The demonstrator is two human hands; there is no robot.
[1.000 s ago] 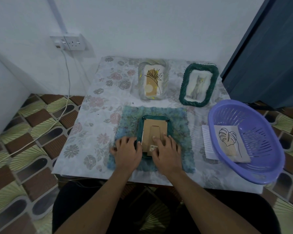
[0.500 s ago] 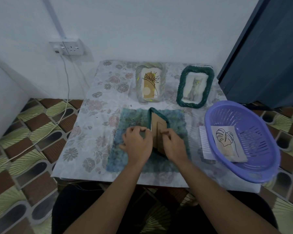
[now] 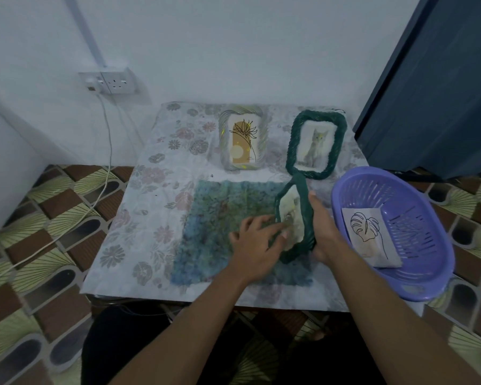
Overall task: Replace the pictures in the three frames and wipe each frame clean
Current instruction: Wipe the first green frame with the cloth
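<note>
Plain wall [image 3: 233, 51] behind. Cloth-covered tabletop [image 3: 150, 218], level, soft mat [image 3: 220, 218] at front. Green frame [image 3: 303, 195] is tilted on edge over the mat's right side. Judged light, stiff, face fragile; the woven rim offers grip. Right hand [image 3: 325, 232] clasps the right rim; left hand [image 3: 253, 240], fingers spread, touches its face.

A plain white wall [image 3: 233, 45] fills the view from 10 to 1 o'clock, lit dimly with a cool, bluish cast. At 10 o'clock a double socket [image 3: 114, 81] sits on it, with a pale conduit [image 3: 84, 29] running up from it and a white cable [image 3: 106, 151] trailing down to the floor [image 3: 39, 218]. The floor is tiled in brown, cream fan and dark oval patterns. The desk [image 3: 156, 190], at the centre, wears a floral cloth and stands against the wall. A dark blue panel [image 3: 442, 93] rises at 2 o'clock.
</note>
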